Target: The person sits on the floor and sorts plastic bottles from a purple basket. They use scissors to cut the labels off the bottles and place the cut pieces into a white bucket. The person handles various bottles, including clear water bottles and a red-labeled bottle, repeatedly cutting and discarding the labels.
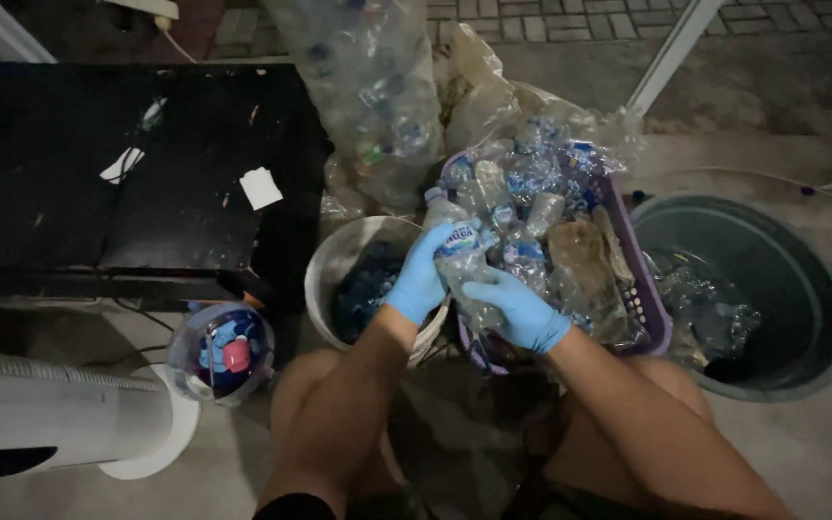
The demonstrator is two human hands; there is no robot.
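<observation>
Grey concrete floor (801, 453) carries a purple plastic basket (649, 308) heaped with crushed clear bottles, a metal bucket (339, 252) and a dark round bin (801, 289). Both blue-gloved hands, left hand (423, 274) and right hand (522, 310), grasp one crumpled bottle (461, 252) above the basket's near edge.

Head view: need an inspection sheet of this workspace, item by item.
Surface: bare concrete floor; the person sits low, knees apart.
Job's things: clear plastic bottle with a blue label, held over a purple basket heaped with crushed bottles.
Clutter: metal bucket with dark contents; clear tub of coloured caps; large dark bin with some bottles in it; tall clear sack of bottles.
Hands: both in blue gloves; left hand and right hand grip the bottle.
Cables: white cord on the floor behind the bin.
Surroundings: black table with paper scraps; white cylinder; brick paving.
</observation>
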